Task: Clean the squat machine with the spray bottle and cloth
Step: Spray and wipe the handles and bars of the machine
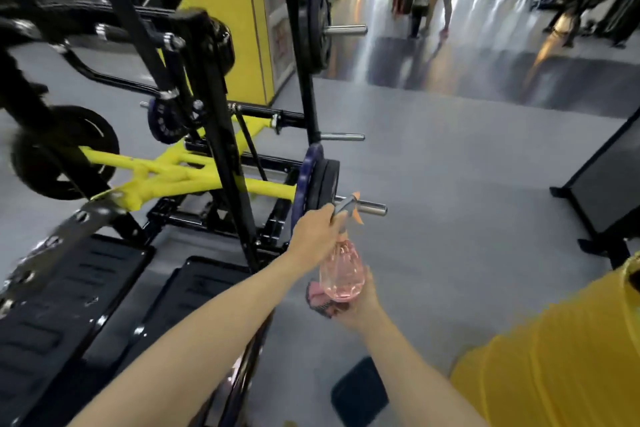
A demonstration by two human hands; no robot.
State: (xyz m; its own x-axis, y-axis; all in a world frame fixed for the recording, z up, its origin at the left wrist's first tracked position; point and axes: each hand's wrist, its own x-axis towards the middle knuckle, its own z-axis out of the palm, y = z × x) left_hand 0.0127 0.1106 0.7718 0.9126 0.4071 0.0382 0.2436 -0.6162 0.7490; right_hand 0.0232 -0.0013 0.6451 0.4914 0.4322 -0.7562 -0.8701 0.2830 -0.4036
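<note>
**Pink bottle raised, cloth ready beneath it**

Black foot plates (pixel 86 288) lie at 8 o'clock in the view. The machine (pixel 166 177), yellow arms on a black frame, climbs from them toward 11. Near the centre, weight plates (pixel 322 180) sit on a chrome peg (pixel 372 209).

At 6 o'clock from those plates, the left hand (pixel 317 229) has its fingers wrapped round the grey head of the bottle (pixel 341 270). I cannot tell whether a finger lies on the orange trigger. The bottle hangs upright, and its nozzle tips toward 1 o'clock, in front of the peg. The right hand (pixel 356 305) is at the bottle's 6 o'clock with its fingers curled round the bunched cloth (pixel 320 300). It is close against the bottle's base, but contact is unclear.

My reading is that the step in hand is aiming a spray. To do it well:
- Turn the nozzle toward 10 o'clock, so the mist lands on the frame or plates and not on the floor (pixel 467 184) at 3 o'clock.
- Keep the bottle upright.
- Spray briefly from close by.
- Bring the cloth over promptly, before drips run down onto the foot plates.
- Steady the base with the right hand to keep the aim true.

Writing is scarce. A poster (pixel 280 35) on the yellow pillar at 12 o'clock is too blurred to read. The raised lettering on the small plate (pixel 166 121) is also unreadable. The bottle shows no label.
</note>
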